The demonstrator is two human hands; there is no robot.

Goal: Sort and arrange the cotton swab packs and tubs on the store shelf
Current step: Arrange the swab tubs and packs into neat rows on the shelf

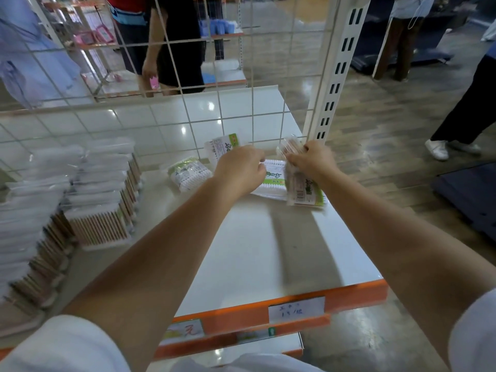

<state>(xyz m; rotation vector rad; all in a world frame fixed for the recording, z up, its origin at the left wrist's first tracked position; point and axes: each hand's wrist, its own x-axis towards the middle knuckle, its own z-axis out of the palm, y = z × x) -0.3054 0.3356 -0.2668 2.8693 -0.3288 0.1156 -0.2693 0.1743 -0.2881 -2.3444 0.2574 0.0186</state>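
Note:
Both my arms reach to the back right corner of the white shelf (268, 237). My left hand (240, 167) grips a swab pack with a green label (222, 147), lifted near the wire grid. My right hand (311, 159) holds a clear pack of wooden-stick swabs (302, 189) that hangs tilted over a flat white-stick pack (271, 183) lying on the shelf. One more green-labelled pack (189, 173) lies flat to the left of my hands.
Tall stacks of clear swab packs (99, 194) fill the shelf's left side. A wire grid (188, 116) backs the shelf, with a slotted white upright (330, 103) at its right corner. People stand beyond the grid and on the floor at the right.

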